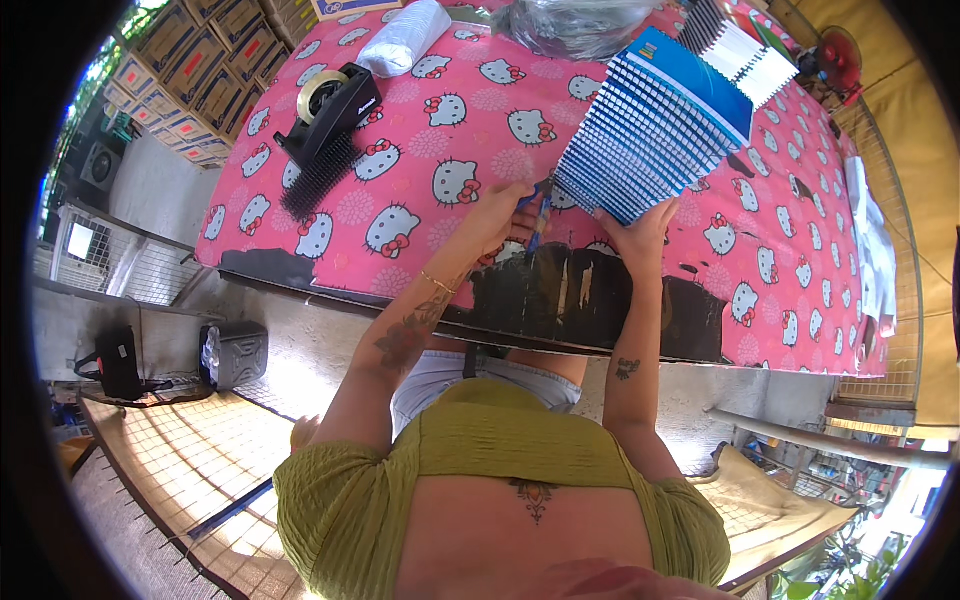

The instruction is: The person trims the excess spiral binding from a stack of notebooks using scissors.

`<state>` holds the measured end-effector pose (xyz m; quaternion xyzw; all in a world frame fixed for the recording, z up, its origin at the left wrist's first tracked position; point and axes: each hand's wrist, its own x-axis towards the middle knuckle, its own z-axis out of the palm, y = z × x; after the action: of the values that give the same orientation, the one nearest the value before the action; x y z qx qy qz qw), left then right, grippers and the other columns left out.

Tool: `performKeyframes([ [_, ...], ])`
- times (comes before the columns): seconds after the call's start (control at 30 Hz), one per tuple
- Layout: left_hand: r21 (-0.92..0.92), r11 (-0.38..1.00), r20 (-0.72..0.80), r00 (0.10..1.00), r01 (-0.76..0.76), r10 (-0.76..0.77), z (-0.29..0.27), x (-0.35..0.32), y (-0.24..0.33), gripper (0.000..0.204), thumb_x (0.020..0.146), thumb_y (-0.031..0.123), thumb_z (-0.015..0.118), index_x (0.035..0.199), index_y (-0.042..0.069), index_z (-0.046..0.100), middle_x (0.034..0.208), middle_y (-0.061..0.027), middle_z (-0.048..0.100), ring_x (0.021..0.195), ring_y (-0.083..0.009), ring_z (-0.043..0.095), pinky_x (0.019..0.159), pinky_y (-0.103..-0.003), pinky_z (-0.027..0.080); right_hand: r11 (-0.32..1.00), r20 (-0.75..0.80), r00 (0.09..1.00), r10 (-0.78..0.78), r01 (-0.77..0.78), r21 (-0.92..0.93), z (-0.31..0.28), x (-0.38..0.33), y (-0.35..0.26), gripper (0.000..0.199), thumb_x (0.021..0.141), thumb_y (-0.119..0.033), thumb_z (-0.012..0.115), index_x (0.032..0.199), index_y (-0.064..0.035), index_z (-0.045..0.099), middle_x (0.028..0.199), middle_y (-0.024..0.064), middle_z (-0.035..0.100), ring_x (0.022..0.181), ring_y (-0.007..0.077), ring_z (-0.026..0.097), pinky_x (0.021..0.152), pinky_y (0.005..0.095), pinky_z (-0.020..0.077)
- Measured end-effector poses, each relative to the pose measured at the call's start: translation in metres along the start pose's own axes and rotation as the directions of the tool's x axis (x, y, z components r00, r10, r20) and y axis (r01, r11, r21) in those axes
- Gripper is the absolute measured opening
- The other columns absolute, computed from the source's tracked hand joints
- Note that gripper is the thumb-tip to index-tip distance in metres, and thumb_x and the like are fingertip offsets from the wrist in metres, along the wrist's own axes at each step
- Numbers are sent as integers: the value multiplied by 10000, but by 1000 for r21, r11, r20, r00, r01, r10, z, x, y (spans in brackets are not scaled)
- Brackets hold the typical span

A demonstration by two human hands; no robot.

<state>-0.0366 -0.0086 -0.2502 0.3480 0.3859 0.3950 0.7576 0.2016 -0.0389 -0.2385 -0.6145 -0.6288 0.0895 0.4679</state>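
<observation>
My left hand [508,218] is closed around a pair of blue-handled pliers [536,232]. Their jaws point at the lower left corner of a fanned stack of blue spiral-bound notebooks [660,120]. My right hand [640,238] grips the near edge of that stack, with the thumb on top. Whether the jaws touch a coil is too small to tell. The stack rests on the table [400,230], covered with a pink cat-print sheet that is torn at the near edge, showing a dark surface.
Left on the table stand a black tape dispenser [335,115] and a bunch of black plastic coils [325,178]. Farther back lie a white wrapped roll [405,38], a clear plastic bag [575,28] and more spiral-bound books [745,55]. A red fan [838,62] and stacked cartons [190,75] stand beyond.
</observation>
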Motion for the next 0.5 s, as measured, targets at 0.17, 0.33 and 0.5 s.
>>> performKeyframes([
  [0.17,719,654,-62,915,-236,399,10,-3,-1,294,881,230,540,1004,-24,620,928,-233,645,721,-368,671,667,-437,561,1000,26,1000,7,-7,-7,-1,0,0,1211,590,-202,893,1469,18,90,1403,284,245,1261,466,385,1028,486,383],
  [0.33,972,177,37,849,-153,527,37,-15,6,264,853,200,526,989,10,649,921,-271,641,676,-415,648,685,-432,546,999,25,1000,5,-4,-32,-3,-2,4,1245,557,-203,906,1478,-14,89,1442,276,223,1277,473,382,1023,485,396],
  [0.5,265,961,-103,993,76,-50,7,-8,17,345,911,259,485,1005,-60,576,906,-219,648,720,-338,688,627,-397,570,998,36,998,55,-54,-30,-2,-1,0,1241,571,-179,890,1489,-36,66,1448,277,215,1266,483,390,1011,503,408],
])
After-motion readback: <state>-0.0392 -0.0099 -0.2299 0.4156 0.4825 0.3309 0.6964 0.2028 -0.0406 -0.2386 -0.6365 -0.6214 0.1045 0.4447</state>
